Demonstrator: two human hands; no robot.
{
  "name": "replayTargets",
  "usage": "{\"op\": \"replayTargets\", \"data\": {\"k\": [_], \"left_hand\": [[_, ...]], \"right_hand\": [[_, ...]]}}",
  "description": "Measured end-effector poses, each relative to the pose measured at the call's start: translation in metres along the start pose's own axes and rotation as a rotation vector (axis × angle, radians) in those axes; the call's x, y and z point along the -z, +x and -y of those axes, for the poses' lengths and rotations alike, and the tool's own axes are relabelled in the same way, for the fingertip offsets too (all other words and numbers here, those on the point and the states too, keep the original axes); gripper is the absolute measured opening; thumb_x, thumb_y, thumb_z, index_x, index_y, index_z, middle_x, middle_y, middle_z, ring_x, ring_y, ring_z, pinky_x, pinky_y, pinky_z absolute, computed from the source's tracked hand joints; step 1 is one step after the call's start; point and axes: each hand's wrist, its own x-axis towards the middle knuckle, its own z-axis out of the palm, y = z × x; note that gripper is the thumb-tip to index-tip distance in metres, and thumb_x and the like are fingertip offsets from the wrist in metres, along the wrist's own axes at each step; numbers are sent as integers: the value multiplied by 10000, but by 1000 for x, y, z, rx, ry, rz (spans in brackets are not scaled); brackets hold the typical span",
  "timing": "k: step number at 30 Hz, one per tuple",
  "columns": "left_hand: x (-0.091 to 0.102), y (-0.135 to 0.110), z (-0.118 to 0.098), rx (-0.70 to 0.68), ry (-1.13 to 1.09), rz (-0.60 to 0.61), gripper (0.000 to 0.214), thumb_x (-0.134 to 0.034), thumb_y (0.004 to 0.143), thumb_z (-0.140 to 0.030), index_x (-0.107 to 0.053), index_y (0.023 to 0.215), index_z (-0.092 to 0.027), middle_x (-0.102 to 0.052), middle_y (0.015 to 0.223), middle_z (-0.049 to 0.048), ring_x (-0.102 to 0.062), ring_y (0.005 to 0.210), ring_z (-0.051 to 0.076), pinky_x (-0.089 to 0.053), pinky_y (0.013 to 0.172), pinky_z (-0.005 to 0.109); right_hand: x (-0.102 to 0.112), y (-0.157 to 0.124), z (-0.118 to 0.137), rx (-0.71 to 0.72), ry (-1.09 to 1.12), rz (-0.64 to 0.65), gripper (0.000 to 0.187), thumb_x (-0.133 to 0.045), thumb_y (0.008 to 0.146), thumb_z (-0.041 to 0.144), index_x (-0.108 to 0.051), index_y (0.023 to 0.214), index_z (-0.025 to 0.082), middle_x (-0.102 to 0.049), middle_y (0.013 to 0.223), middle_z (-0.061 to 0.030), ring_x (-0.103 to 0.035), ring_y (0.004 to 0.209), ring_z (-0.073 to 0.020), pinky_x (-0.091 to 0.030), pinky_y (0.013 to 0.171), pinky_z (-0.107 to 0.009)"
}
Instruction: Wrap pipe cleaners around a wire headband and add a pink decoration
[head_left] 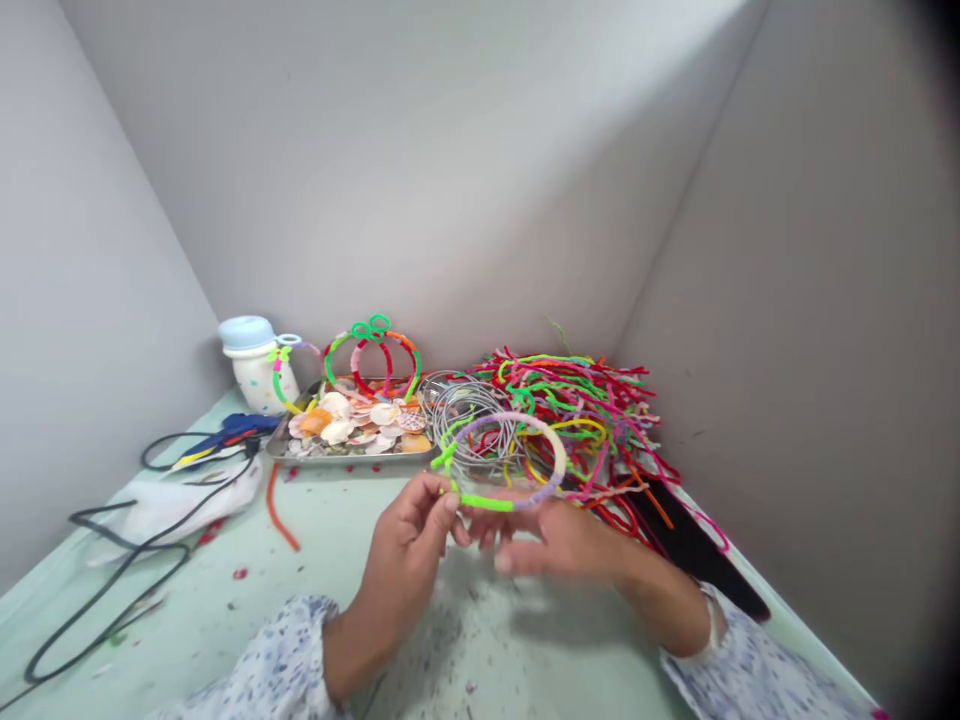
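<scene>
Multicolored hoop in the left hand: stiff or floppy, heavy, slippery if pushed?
The hoop is probably springy, not floppy: pinched at one side by the left hand, it stands out round. Likely light, being just a thin ring. Its fuzzy-looking wrap should resist slipping.

Both hands were held close together at mid-view, the left pinched, the right loosely parted.
The left hand (411, 525) was angled up and inward, its thumb (441, 522) pressed toward the bent forefinger. The right hand (555, 540) was turned inward from the other side, its thumb held apart from the slightly curled fingers (489, 522), which were partly blurred. The right forearm (667, 598) was slanted in from lower right; both arms were covered by patterned sleeves (281, 650) down to near the wrists (349, 645).
</scene>
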Motion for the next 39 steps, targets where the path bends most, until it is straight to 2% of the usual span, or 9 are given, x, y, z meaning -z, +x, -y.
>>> {"op": "replayTargets", "data": {"k": [1,2,3,6,9,13,18,25,39], "left_hand": [[-1,2,4,25,-16,-3,173,-558,894,-355,-565,852,-188,-606,592,-22,-499,536,119,-380,539,213],[-2,3,7,48,-25,-7,173,-573,882,-354,-569,839,-187,-598,580,-27,-500,532,120,-380,539,213],[-3,5,11,69,-29,-9,174,-589,869,-351,-572,822,-185,-591,573,-30,-503,529,120,-379,538,213],[-5,6,21,115,-39,27,176,-620,841,-338,-584,780,-177,-562,564,-38,-497,523,118,-376,537,213],[-5,4,30,132,-53,66,183,-625,834,-335,-614,760,-168,-567,585,-26,-507,551,125,-387,564,219],[-2,4,41,154,-15,84,162,-621,836,-323,-646,798,-168,-554,592,-24,-494,559,128,-383,572,222],[0,10,47,201,-10,135,168,-615,840,-326,-643,808,-164,-531,636,-25,-441,560,114,-353,546,212],[3,14,48,281,-92,247,251,-546,890,-378,-624,795,-160,-489,563,-35,-438,545,116,-328,552,220],[0,16,50,308,-174,203,160,-633,824,-328,-609,834,-170,-506,618,-42,-410,504,87,-309,491,201]], "right_hand": [[-5,-5,6,-14,-104,96,185,-660,814,241,-696,994,220,-706,919,-24,-651,812,-158,-516,734,-273],[-10,-9,12,-16,-207,79,105,-652,827,245,-714,906,215,-704,808,-9,-639,711,-143,-504,666,-253],[-15,-12,17,19,-306,-1,104,-615,857,241,-714,842,215,-689,734,1,-615,643,-131,-486,624,-246],[-24,-15,24,255,-573,-314,98,-585,870,203,-683,881,203,-699,841,-35,-616,790,-177,-469,758,-317],[-25,-7,15,281,-765,-425,135,-561,870,168,-657,957,204,-685,925,-64,-589,884,-219,-431,838,-387],[-29,2,-15,132,-733,-413,115,-545,879,170,-645,927,200,-664,825,-49,-590,780,-202,-451,717,-336],[-40,1,-39,89,-635,-472,223,-492,900,159,-647,1055,200,-673,831,-58,-615,753,-196,-472,677,-312],[-41,3,-45,52,-513,-550,222,-512,881,154,-694,992,218,-674,769,-41,-629,701,-176,-490,636,-279],[-44,3,-48,50,-576,-587,165,-539,834,132,-685,861,203,-640,691,-24,-598,651,-167,-444,607,-270]]}}
